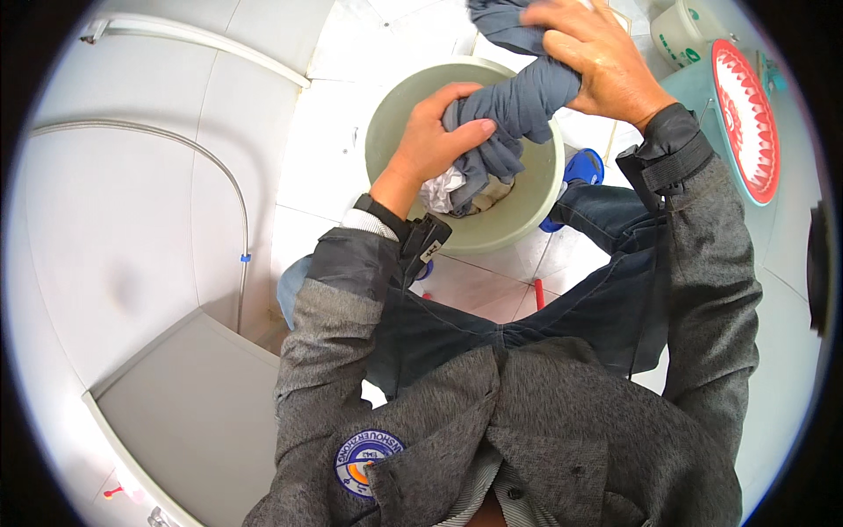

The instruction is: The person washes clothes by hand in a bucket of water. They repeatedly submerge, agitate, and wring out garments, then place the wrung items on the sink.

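A: Cloth [518, 97], grey and twisted into a thick rope, runs between both hands over a basin [540, 206].

B: How do the hands sit on it?

A: The left hand [435, 136] is closed round the lower end, thumb across the front, fingers curled behind. The right hand [593, 57] is clenched over the upper end, knuckles up. Both fists are tight on the cloth.

B: And the basin?

A: Pale green, round, on the white tiled floor [334, 149] in front of the person's knees. The lower tail of the cloth hangs into it, down to a lump of white fabric [442, 189] lying inside.

B: What else is near?

A: A blue slipper [581, 167] shows just beside the basin's right rim. Further right, a teal basin [694, 88] with a red and white patterned disc [746, 119] lying on it, and a white tub [680, 35] behind it. To the left, a thin hose [230, 189] curves down the white wall. A grey box top [189, 422] sits at lower left.

B: Clothing?

A: Grey jacket sleeves [716, 263], dark jeans [606, 307], black straps at both wrists.
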Motion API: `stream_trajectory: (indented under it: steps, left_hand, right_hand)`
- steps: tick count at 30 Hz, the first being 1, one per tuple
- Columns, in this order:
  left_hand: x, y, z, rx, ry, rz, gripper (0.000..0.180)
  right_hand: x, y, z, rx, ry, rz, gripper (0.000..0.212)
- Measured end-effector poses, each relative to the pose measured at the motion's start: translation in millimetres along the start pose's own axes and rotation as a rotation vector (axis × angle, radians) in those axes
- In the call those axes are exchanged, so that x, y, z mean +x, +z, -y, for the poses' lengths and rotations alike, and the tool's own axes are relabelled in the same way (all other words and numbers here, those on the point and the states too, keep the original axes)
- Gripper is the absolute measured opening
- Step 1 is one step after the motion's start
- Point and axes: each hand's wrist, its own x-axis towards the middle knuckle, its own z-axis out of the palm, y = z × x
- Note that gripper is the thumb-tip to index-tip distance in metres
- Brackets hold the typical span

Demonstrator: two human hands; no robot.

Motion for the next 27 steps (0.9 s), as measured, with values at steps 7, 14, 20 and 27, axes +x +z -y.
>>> stream_trajectory:
  steps: [7, 14, 20, 27]
  left_hand:
    - [-2, -18, -19, 0.141, 0.349, -0.167, 0.053]
    - [-6, -25, -51, 0.185, 0.491, -0.335, 0.074]
    - [-6, -23, -65, 0.204, 0.484, -0.409, 0.079]
    - [-12, -25, -71, 0.264, 0.537, -0.499, 0.087]
  right_hand:
    - [15, -13, 18, -0.046, 0.093, -0.02, 0.023]
    - [25, -23, 27, -0.11, 0.086, -0.154, 0.025]
    - [31, -25, 32, -0.106, 0.079, -0.166, 0.022]
    - [34, -25, 30, -0.106, 0.081, -0.168, 0.019]
